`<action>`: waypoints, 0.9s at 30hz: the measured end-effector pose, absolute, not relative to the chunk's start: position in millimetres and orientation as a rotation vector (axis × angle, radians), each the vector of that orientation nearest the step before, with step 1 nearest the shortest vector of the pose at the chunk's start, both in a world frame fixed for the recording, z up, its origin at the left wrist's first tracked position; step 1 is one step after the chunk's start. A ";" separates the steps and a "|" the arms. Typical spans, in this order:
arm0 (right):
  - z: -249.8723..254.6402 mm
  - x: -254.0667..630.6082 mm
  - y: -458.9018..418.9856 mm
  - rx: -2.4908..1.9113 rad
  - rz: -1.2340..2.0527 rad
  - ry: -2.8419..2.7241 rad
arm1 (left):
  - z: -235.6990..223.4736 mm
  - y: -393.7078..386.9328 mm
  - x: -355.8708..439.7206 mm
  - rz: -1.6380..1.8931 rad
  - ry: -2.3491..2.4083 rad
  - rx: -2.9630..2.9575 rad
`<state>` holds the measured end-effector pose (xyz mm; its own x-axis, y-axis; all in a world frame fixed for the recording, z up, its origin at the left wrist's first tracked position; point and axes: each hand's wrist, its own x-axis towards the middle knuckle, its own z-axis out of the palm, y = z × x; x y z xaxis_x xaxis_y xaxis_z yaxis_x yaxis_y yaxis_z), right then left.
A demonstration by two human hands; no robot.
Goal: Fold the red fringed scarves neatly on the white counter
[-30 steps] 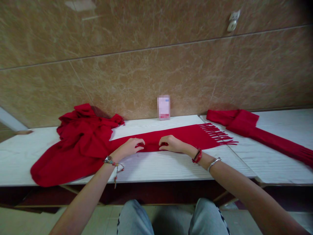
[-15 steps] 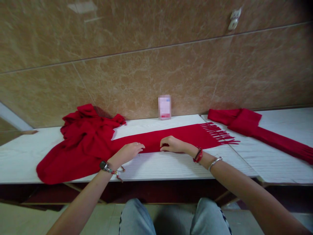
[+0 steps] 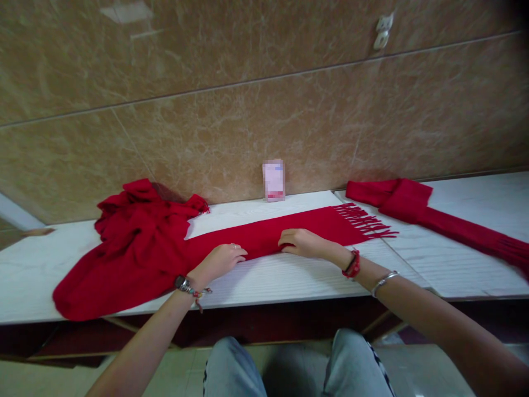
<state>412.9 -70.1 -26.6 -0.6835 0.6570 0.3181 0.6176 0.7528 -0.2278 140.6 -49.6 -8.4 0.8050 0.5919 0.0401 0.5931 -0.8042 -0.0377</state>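
A red fringed scarf (image 3: 256, 237) lies lengthwise on the white bench top (image 3: 256, 281), its strip flat and its fringe spread to the right. Toward the left the same red cloth runs into a loose, crumpled heap. My left hand (image 3: 223, 260), with a ring and a watch at the wrist, has its fingers closed at the scarf's near edge. To its right, my right hand (image 3: 303, 242) is curled, thumb and fingers pinching that same near edge. Both fingertips are partly hidden against the cloth.
A second red scarf (image 3: 405, 207), partly folded, lies on the right. A small pink-and-white packet (image 3: 273, 181), blurred, leans on the brown tiled wall (image 3: 231, 138). A white cat-shaped item (image 3: 383, 31) is on the wall. Dark open shelves (image 3: 256, 322) lie under the bench top.
My right hand has slid a little to the right along the scarf's near edge, away from my left hand. The view has turned slightly. The scarves lie much as before.
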 end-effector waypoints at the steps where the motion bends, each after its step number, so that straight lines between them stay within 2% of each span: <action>1: -29.4 417.4 -72.1 -1.016 0.124 -2.538 | -6.9 -49.0 141.6 -0.017 -0.958 -2.929; 10: -45.3 424.1 -69.0 -1.161 0.026 -2.439 | 4.3 -53.7 156.5 0.101 -1.102 -2.830; 19: -45.6 425.1 -71.3 -1.172 0.051 -2.392 | -7.7 -65.4 229.0 -0.171 -1.047 -2.870; 27: -33.8 438.6 -80.0 -1.153 0.038 -2.448 | -11.9 -60.7 228.0 -0.202 -1.058 -2.910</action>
